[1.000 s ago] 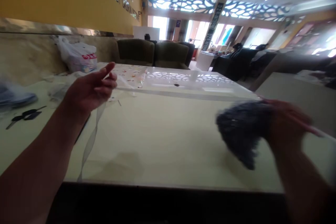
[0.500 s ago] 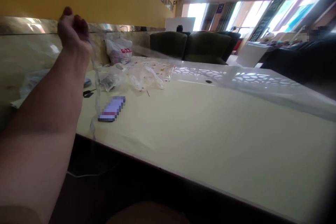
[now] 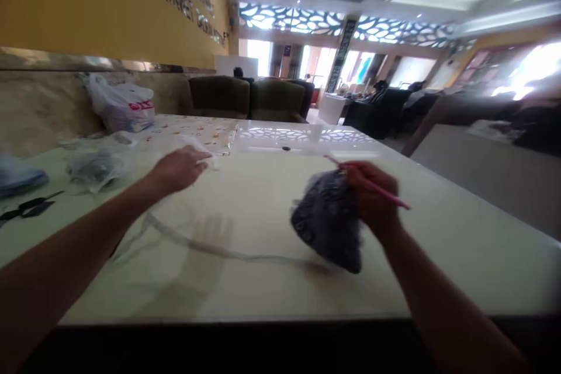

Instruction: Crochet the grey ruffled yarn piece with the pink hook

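Right hand (image 3: 372, 194) grips dark bundle (image 3: 326, 219) and pink stick (image 3: 395, 199); left hand's (image 3: 182, 168) grip unclear.

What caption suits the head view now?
Right hand holds dark fuzzy piece and pink stick above pale table; left hand hovers near clear plastic.

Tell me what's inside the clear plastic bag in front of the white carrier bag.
Inside the clear plastic bag, a greyish mass shows through. Folds and blur hide its details, so I cannot tell what it is.
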Action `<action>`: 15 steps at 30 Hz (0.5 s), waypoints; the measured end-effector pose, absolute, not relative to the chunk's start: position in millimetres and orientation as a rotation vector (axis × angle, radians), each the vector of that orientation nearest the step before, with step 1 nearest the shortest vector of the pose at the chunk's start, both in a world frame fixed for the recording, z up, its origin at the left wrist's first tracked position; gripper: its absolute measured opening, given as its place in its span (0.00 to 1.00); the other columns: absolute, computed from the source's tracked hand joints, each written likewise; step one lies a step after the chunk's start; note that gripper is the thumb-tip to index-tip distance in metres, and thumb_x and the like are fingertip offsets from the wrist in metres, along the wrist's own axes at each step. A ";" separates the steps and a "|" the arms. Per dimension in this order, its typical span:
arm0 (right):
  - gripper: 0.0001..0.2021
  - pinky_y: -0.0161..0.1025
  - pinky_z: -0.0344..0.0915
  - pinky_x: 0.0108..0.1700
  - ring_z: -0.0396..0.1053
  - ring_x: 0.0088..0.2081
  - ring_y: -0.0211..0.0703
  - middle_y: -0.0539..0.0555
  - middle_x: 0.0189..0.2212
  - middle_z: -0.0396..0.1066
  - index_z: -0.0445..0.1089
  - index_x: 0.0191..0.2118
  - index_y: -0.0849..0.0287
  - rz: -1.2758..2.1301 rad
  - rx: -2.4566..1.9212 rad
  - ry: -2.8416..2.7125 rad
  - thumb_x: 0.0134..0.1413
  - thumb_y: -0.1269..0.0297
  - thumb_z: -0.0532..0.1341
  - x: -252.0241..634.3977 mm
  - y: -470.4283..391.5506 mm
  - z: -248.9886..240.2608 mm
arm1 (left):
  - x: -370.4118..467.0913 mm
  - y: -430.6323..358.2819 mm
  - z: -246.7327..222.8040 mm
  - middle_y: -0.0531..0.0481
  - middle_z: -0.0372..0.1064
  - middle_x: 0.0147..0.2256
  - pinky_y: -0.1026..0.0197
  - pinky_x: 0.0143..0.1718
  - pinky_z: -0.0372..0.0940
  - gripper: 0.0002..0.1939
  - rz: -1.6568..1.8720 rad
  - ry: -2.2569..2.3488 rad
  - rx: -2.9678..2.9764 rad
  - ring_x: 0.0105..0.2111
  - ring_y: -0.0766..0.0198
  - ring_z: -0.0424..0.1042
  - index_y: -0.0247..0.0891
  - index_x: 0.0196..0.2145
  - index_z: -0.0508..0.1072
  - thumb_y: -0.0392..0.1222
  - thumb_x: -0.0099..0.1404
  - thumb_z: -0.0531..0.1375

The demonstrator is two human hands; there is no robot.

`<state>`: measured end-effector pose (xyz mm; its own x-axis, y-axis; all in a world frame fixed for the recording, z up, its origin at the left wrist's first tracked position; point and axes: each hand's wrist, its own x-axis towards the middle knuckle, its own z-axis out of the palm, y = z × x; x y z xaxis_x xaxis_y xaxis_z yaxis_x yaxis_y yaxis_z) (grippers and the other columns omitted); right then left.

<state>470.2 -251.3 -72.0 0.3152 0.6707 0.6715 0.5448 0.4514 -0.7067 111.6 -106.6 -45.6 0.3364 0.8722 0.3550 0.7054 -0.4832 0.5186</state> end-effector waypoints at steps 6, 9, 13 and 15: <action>0.10 0.31 0.62 0.26 0.65 0.25 0.35 0.48 0.23 0.69 0.75 0.36 0.59 0.289 -1.026 -1.504 0.59 0.58 0.61 393.2 -224.0 -90.2 | 173.2 -175.7 -83.5 0.39 0.60 0.61 0.53 0.46 0.70 0.29 1.024 0.752 1.531 0.55 0.53 0.66 0.44 0.65 0.59 0.47 0.68 0.56; 0.09 0.31 0.62 0.26 0.66 0.24 0.34 0.48 0.25 0.71 0.74 0.39 0.58 0.245 -1.025 -1.592 0.61 0.60 0.59 379.5 -222.8 -99.3 | 180.1 -191.4 -90.2 0.41 0.58 0.62 0.58 0.41 0.70 0.28 1.057 0.709 1.316 0.53 0.54 0.66 0.45 0.64 0.61 0.46 0.67 0.58; 0.09 0.31 0.62 0.27 0.67 0.23 0.34 0.49 0.26 0.73 0.73 0.41 0.58 0.127 -1.079 -1.702 0.63 0.61 0.58 376.9 -223.8 -106.5 | 183.2 -198.1 -94.5 0.47 0.51 0.66 0.57 0.44 0.71 0.25 1.081 0.609 1.345 0.58 0.52 0.61 0.51 0.63 0.61 0.46 0.69 0.56; 0.09 0.31 0.63 0.28 0.68 0.24 0.35 0.50 0.27 0.74 0.72 0.41 0.58 0.088 -1.095 -1.731 0.64 0.61 0.57 375.9 -224.3 -108.8 | 185.8 -198.7 -96.6 0.49 0.48 0.67 0.57 0.46 0.71 0.26 1.041 0.554 1.441 0.61 0.51 0.58 0.54 0.64 0.60 0.45 0.69 0.56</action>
<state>375.9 -224.3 -108.8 -0.0446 0.6967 0.7159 0.6209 0.5807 -0.5265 185.8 -198.7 -96.6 0.4834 0.8320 0.2721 -0.2396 -0.1732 0.9553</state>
